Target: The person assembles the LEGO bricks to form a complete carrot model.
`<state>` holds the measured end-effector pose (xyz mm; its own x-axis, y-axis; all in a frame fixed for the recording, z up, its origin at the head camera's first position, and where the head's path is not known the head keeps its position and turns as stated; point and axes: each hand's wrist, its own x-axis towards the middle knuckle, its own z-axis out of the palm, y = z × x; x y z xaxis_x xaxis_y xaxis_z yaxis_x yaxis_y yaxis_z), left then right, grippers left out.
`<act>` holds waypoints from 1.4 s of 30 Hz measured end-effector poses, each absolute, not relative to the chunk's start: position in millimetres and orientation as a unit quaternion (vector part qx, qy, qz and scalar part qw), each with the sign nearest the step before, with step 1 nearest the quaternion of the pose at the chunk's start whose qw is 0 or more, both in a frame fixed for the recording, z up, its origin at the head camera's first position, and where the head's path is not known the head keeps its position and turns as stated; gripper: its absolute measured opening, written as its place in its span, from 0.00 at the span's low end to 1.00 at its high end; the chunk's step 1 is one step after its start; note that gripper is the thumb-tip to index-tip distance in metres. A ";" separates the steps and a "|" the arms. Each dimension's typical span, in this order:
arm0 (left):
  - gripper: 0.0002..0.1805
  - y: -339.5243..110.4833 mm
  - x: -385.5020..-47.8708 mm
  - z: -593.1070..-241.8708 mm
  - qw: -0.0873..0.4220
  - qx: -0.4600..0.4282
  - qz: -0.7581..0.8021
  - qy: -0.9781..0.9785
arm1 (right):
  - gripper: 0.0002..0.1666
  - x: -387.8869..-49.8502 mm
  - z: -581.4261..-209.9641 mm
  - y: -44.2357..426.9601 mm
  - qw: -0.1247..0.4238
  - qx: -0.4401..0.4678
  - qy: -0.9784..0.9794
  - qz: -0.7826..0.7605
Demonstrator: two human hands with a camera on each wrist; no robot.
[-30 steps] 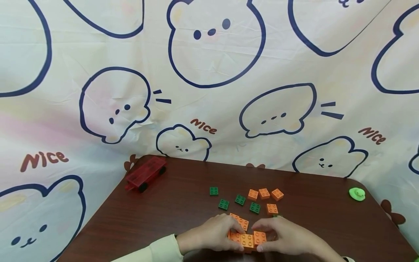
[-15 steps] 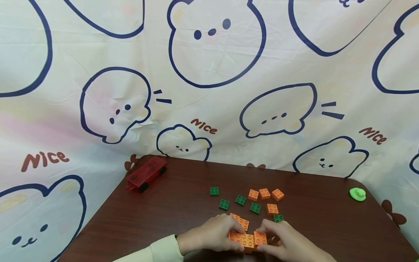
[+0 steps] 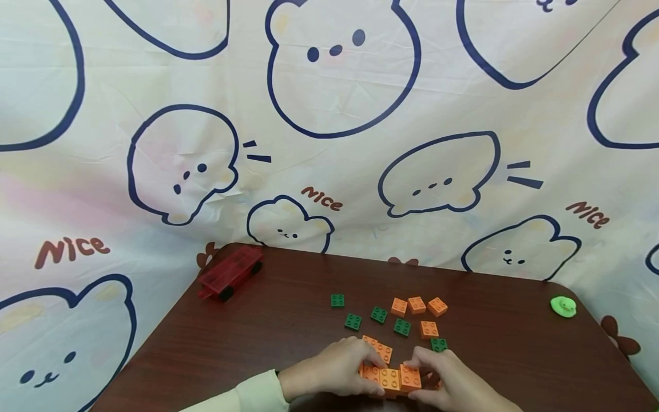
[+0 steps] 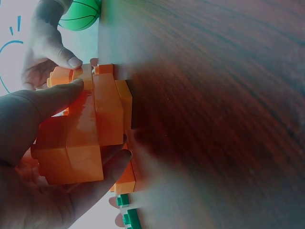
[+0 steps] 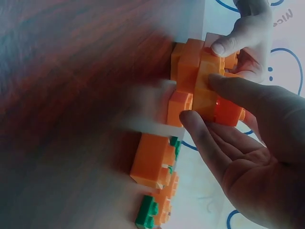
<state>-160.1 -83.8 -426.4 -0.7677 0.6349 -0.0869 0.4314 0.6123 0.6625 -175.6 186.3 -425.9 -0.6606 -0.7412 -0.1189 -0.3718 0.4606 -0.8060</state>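
A built block of orange toy bricks (image 3: 389,379) is held between both hands at the table's front, with a lighter orange brick in its middle. My left hand (image 3: 344,366) grips the block's left part, thumb on the near side and fingers on the far side. With thumb and fingers, my right hand (image 3: 449,379) pinches the orange brick (image 3: 410,377) at the right end, which stands higher than its neighbours. In the left wrist view the block (image 4: 86,138) has stepped layers just off or on the table; contact cannot be told. The palms hide part of it.
Behind the hands lie several loose green bricks (image 3: 378,315) and orange bricks (image 3: 416,305). A red wheeled toy wagon (image 3: 230,272) stands at the far left, a light green toy (image 3: 563,306) at the far right. A green ball (image 4: 82,15) shows in the left wrist view.
My right hand has drawn in lower and turned, still at the block's right end. A green brick and an orange brick beside it have come into view. The left hand stays put.
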 end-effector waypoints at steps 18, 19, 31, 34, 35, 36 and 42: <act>0.17 -84.9 -160.9 -427.2 0.160 0.305 0.321 0.882 | 0.18 -175.1 -429.2 185.3 0.242 -0.307 0.808 -0.441; 0.17 -85.0 -160.6 -427.3 0.160 0.305 0.320 0.883 | 0.18 -174.9 -429.6 185.3 0.240 -0.308 0.808 -0.441; 0.18 -85.9 -160.8 -425.9 0.151 0.321 0.304 0.884 | 0.17 -171.4 -428.6 185.6 0.178 -0.371 0.835 -0.366; 0.18 -85.7 -160.5 -425.8 0.150 0.321 0.304 0.884 | 0.20 -170.6 -430.1 186.3 0.152 -0.394 0.837 -0.347; 0.18 -85.6 -160.4 -425.9 0.150 0.321 0.304 0.884 | 0.21 -170.0 -430.7 186.4 0.147 -0.398 0.838 -0.343; 0.18 -85.5 -160.3 -425.9 0.150 0.322 0.304 0.884 | 0.21 -169.2 -431.2 186.7 0.143 -0.401 0.838 -0.341; 0.18 -85.5 -160.1 -425.6 0.148 0.323 0.304 0.884 | 0.17 -167.4 -435.1 185.5 0.094 -0.428 0.836 -0.330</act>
